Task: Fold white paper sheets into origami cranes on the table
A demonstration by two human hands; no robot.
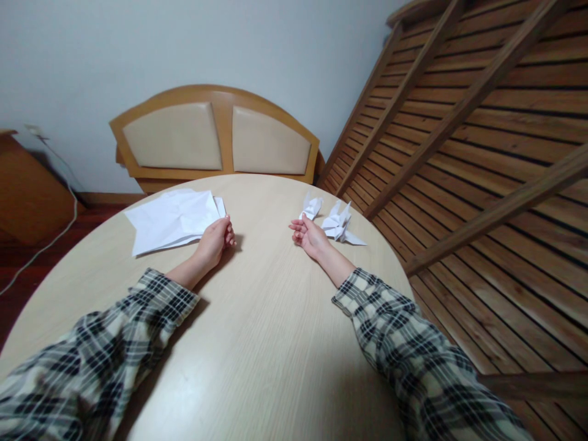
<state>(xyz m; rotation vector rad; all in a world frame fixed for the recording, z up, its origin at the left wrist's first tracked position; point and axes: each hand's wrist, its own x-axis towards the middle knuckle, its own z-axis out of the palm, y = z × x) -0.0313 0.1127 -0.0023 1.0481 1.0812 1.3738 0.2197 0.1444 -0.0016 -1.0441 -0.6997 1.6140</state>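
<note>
My left hand (215, 240) rests on the table with its fingers curled into a loose fist and nothing visible in them. It lies at the right edge of a stack of white paper sheets (172, 220), whose top sheet is creased. My right hand (310, 237) is turned partly palm up, fingers loosely bent and apart, holding nothing. Just behind its fingers sits a folded white paper crane (312, 207), partly hidden by the hand. To the right of that hand are more folded white paper cranes (337, 220), bunched so closely that I cannot tell them apart.
Both forearms lie over a round, pale wooden table (257, 331). Behind it stands a wooden headboard (225, 135) with two cream padded panels. A slatted wooden frame (482, 153) leans along the right side. At the left, a white cable (68, 208) runs down from a wall socket.
</note>
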